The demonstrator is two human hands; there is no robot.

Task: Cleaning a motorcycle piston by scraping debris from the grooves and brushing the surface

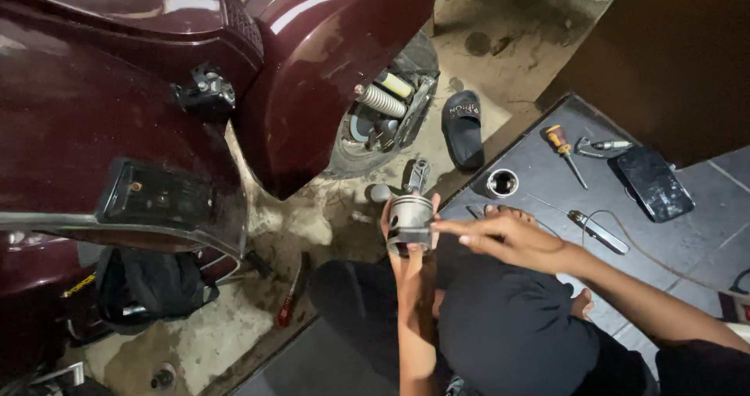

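The left hand (404, 236) was raised upright in front of the person's knees, its fingers wrapped round a metal piston (410, 218) from behind and below, so that the grey ringed cylinder stood gripped in the palm with a connecting rod (418, 175) rising from its top. The right hand (506, 236) reached in from the right, its fingers stretched out nearly flat and pressed together, the fingertips (441, 226) touching the side of the piston. The piston was held in the air over the rough concrete floor (328, 216), just beyond the near edge of a dark tiled step (687, 240), and close below the rear of a maroon scooter (156, 76) whose wheel and spring (380, 99) showed under the curved body panel. On the dark step lay a small metal ring-shaped cup (501, 183) near its left edge, an orange-handled screwdriver (564, 151) towards its far corner, a dark phone (651, 183) further right, a pair of pliers (598, 144) between them, and a long silver tool (598, 231) just beyond the right wrist. A black slipper (462, 128) rested on the concrete by the wheel, and a red-handled screwdriver (287, 306) lay on the floor to the left of the person's dark-clad knee.
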